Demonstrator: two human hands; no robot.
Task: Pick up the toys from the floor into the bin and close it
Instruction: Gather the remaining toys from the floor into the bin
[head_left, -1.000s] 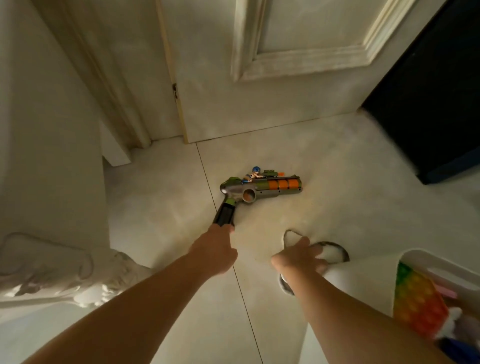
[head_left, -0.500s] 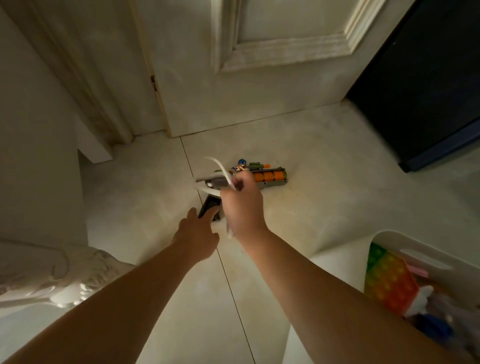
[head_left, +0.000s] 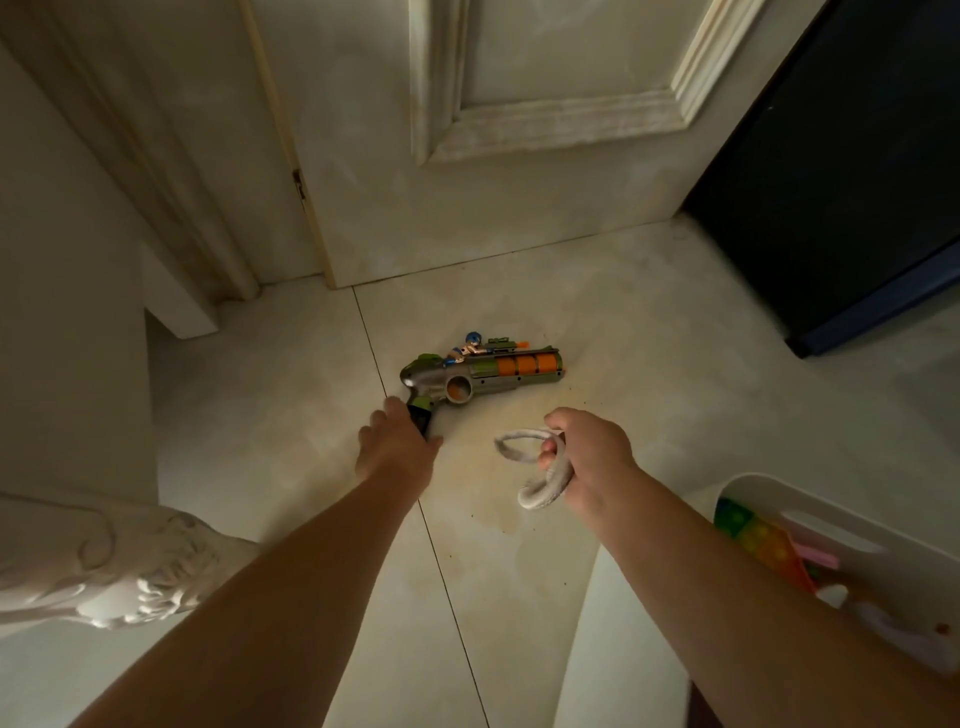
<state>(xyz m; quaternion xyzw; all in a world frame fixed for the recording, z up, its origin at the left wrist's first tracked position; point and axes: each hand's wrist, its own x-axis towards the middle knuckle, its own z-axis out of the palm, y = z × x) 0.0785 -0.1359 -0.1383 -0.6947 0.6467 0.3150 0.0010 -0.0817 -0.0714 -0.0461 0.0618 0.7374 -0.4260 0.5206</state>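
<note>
A grey, green and orange toy gun (head_left: 483, 374) lies on the tiled floor in front of a door. A small blue figure (head_left: 470, 344) rests against its top. My left hand (head_left: 395, 447) covers the gun's black grip, fingers wrapped around it. My right hand (head_left: 587, 457) is off the floor to the right, shut on a white looped band (head_left: 524, 452) that dangles from the fingers. The white bin (head_left: 810, 525) stands at the lower right, partly behind my right forearm, with a rainbow pop toy (head_left: 753, 535) and other toys inside.
A cream door (head_left: 519, 156) and its frame close off the far side. A dark cabinet (head_left: 841, 171) stands at the right. A carved white furniture leg (head_left: 124, 571) juts in at the lower left. A wall corner (head_left: 67, 291) runs along the left.
My right hand picked the white band off the floor, swung it up over the gun, then drew back to the right. My left hand stayed at the gun's grip.
</note>
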